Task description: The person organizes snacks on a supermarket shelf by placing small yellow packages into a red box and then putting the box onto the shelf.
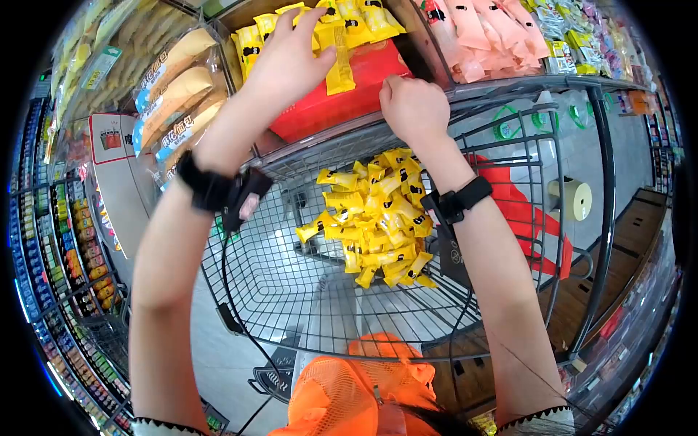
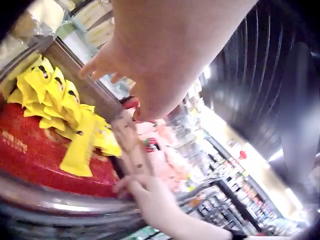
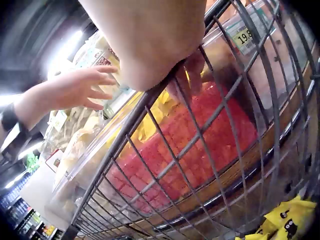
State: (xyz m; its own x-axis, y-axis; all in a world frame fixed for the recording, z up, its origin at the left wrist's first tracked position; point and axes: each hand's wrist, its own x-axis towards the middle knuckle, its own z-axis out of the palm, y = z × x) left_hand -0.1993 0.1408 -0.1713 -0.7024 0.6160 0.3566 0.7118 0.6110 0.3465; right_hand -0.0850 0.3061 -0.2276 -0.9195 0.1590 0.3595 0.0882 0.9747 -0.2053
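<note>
In the head view my left hand (image 1: pixel 294 62), fingers spread, reaches over small yellow snack packets (image 1: pixel 356 25) in a store bin. One packet (image 1: pixel 339 69) lies across the red box (image 1: pixel 385 62) that props them up, just beside my left thumb. In the left wrist view my left hand (image 2: pixel 145 65) is above the bin with nothing between its fingers. My right hand (image 1: pixel 416 105) is at the bin's front edge by the red box's corner, fingers loosely curled, with no packet showing in it. A heap of yellow packets (image 1: pixel 378 218) lies in the shopping cart (image 1: pixel 269 269) below.
Pink packets (image 1: pixel 491 36) fill the bin to the right. Bagged bread (image 1: pixel 178 94) is stacked at the left. The cart's metal rim (image 3: pixel 131 120) stands against the bin front. A red cloth (image 1: pixel 512 203) hangs in the cart's right side, and an orange mesh bag (image 1: pixel 334 396) is at the near end.
</note>
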